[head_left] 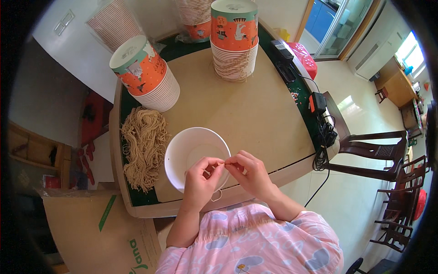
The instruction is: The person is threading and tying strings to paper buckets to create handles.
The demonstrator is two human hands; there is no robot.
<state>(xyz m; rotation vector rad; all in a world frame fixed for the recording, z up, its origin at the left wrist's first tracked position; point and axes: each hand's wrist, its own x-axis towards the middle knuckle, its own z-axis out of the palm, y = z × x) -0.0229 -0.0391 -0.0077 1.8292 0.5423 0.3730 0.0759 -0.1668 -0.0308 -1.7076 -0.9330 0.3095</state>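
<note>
A white paper bucket point(196, 140) stands upright at the table's near edge, its open mouth facing up and a small hole in its left wall. Over its right rim my left hand point(204, 177) and my right hand point(252, 174) meet fingertip to fingertip. Both are closed in a pinch on a thin beige cord point(219, 195), whose loop dangles below my left hand. The cord's end between the fingertips is mostly hidden. Left of the bucket lies a loose heap of beige cords point(145, 148).
Stacked orange-and-green paper buckets stand at the back left point(148, 75) and back centre point(235, 41). Black adapters and cables point(323, 132) run along the right edge. A dark wooden chair point(372, 153) is on the right, a cardboard box point(91, 228) at lower left.
</note>
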